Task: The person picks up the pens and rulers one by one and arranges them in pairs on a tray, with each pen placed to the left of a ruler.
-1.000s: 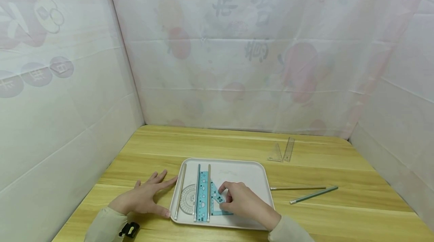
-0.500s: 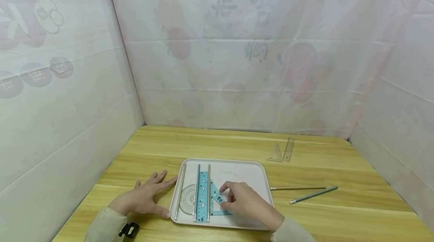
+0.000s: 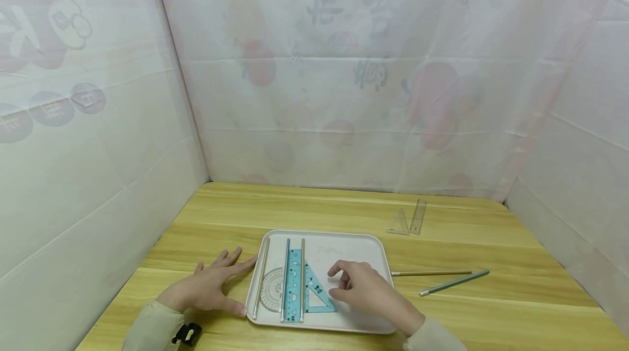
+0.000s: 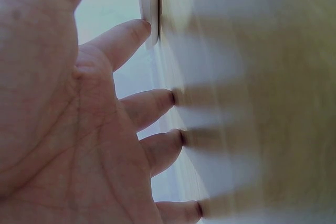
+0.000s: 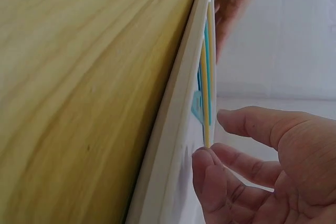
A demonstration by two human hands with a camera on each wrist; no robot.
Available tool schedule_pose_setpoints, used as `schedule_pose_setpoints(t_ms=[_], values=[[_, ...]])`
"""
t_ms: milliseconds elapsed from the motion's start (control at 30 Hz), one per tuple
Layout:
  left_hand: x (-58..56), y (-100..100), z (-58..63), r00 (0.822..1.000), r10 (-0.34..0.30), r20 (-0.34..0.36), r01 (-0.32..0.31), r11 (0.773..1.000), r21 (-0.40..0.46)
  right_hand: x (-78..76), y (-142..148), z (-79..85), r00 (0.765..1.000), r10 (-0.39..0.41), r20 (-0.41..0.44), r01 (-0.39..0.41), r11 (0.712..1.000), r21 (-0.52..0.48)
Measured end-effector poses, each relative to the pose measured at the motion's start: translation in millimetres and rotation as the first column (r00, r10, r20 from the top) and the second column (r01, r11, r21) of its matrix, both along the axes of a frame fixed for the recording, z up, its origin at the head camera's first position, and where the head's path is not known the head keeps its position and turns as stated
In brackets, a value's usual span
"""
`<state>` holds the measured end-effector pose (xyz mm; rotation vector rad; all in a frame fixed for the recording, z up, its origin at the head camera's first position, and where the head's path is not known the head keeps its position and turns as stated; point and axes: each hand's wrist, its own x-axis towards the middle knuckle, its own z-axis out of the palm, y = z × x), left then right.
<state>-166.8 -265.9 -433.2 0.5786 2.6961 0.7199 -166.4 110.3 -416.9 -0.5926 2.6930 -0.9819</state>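
A white tray point(image 3: 351, 244) lies on the wooden table. My left hand point(image 3: 211, 284) has its fingers spread, with thumb and index finger touching the tray's left edge. Inside the tray are a clear protractor point(image 3: 271, 289), a blue ruler point(image 3: 295, 272) and a blue set square point(image 3: 324, 297). Three pencils lie lengthwise there: a gold pencil point(image 3: 261, 277) at the left, a blue-green pencil point(image 3: 285, 280) and another gold pencil point(image 3: 302, 280) along the ruler. My right hand point(image 3: 363, 290) hovers just right of the set square, thumb and index finger apart, holding nothing.
Right of the tray, a gold pencil point(image 3: 432, 273) and a green pencil point(image 3: 454, 283) lie on the table. Farther back are a clear set square point(image 3: 399, 224) and a clear ruler point(image 3: 418, 217). Fabric walls point(image 3: 304, 160) enclose the back and sides.
My right hand has drawn back to the right from the blue set square, uncovering its lower right corner. The left hand keeps its place at the tray edge.
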Motion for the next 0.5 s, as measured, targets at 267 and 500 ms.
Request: schedule_pose_setpoints(t_ms=[267,500], values=[[0.6,0.1,0.5,1.000,-0.001,0.000,0.001,1.000,0.001,-1.9,17.2,-0.7,0.999,0.003,-0.042,-0.004,1.000,-0.023],[0.2,-0.2,-0.3,1.000,-0.005,-0.002,0.005,1.000,0.001,-2.6,33.1,0.5,1.000,-0.027,-0.015,0.026,0.999,-0.039]])
